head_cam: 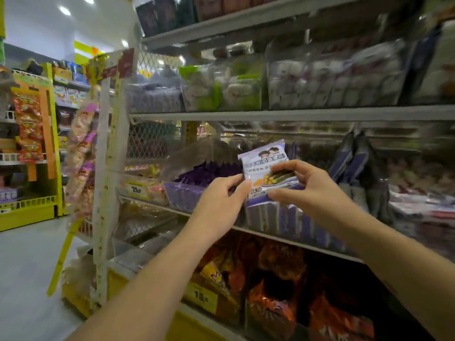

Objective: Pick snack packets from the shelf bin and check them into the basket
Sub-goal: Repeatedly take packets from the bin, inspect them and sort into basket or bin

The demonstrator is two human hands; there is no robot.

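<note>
A purple and white snack packet [264, 161] is held up in front of the middle shelf. My left hand [221, 195] pinches its left edge between thumb and fingers. My right hand [305, 185] grips its right side, thumb under the lower edge and fingers over the front. Just behind and to the left stands the clear shelf bin [182, 195] filled with several purple packets. No basket is in view.
Shelves [295, 114] run across the right with clear bins of wrapped sweets above and red and orange bags [275, 291] below. A hanging snack strip [81, 156] hangs at the shelf end. Yellow racks [32, 207] stand far left across the aisle floor.
</note>
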